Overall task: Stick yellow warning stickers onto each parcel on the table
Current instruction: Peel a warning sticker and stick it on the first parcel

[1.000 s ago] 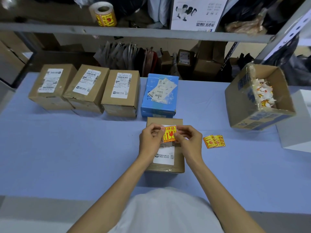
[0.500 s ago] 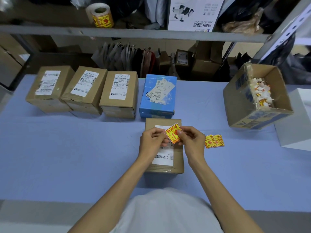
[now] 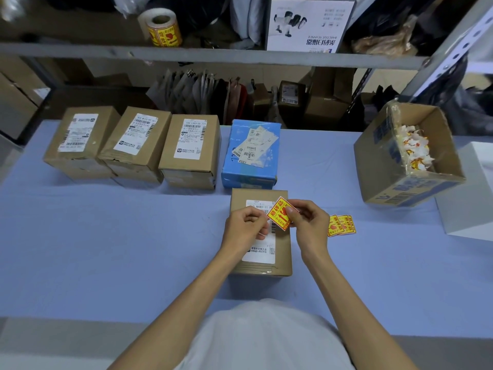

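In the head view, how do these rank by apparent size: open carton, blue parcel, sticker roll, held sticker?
1. open carton
2. blue parcel
3. sticker roll and held sticker: these look alike, and the roll is farther away, so they are unranked.

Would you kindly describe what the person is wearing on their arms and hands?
The left hand and right hand wear no gloves, and no ring, watch or bracelet shows. Both arms are bare as far as they are visible, with no sleeves. A pale grey top shows at the bottom of the picture.

sticker (image 3: 279, 215): yellow, red print | near parcel (image 3: 283, 252): brown | far parcel (image 3: 234, 168): blue | table (image 3: 133, 249): pale blue
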Motion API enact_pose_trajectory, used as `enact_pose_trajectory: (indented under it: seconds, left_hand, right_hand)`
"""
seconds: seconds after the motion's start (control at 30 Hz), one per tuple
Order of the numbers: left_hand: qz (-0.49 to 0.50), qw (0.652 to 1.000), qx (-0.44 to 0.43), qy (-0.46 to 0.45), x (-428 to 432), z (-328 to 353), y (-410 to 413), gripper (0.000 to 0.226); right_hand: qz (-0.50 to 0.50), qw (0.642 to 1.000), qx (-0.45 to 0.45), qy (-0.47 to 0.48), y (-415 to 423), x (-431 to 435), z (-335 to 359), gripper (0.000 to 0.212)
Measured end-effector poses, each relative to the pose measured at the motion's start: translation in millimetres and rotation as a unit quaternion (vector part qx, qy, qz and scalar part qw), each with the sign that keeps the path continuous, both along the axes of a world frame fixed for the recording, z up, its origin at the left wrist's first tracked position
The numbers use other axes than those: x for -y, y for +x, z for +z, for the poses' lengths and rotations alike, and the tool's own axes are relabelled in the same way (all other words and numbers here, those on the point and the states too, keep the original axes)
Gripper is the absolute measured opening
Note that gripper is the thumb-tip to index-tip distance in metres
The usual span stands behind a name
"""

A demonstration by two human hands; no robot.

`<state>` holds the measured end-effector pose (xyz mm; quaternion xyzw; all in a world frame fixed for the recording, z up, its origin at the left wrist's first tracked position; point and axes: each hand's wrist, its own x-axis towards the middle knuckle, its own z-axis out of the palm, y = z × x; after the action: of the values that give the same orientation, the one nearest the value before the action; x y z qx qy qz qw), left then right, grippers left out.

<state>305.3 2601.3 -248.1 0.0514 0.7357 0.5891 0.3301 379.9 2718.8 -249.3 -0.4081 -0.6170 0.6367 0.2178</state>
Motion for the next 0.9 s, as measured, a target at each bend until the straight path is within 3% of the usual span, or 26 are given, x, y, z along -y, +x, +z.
enact_pose_trajectory:
  seconds: [0.47, 0.53, 0.63, 0.73, 0.9]
  left_hand:
    - [-0.042, 0.999, -0.004, 0.015, 3.4, 1.9, 3.7, 0.012]
    - [-0.027, 0.999, 0.003, 0.025, 3.2, 2.3, 3.6, 0.012]
    - [0.01, 0.999, 0.019, 0.048, 2.6, 3.4, 1.7, 0.011]
    - [0.036, 0.996, 0.036, 0.074, 1.0, 5.9, 0.8, 0.011]
    - [0.032, 0.995, 0.03, 0.092, 1.7, 5.6, 1.6, 0.009]
  right_hand:
    - [0.009, 1.0, 0.007, 0.024, 1.7, -1.8, -2.5, 0.021]
    - [0.016, 0.996, 0.04, 0.083, 3.1, 0.0, -3.0, 0.025]
    - [0.057, 0.965, 0.073, 0.245, 5.4, 1.1, -0.7, 0.024]
    - [0.142, 0.968, 0.044, 0.2, 2.8, 4.7, 7.8, 0.007]
    - [0.181, 0.973, 0.034, 0.139, 3.1, 8.8, 7.3, 0.014]
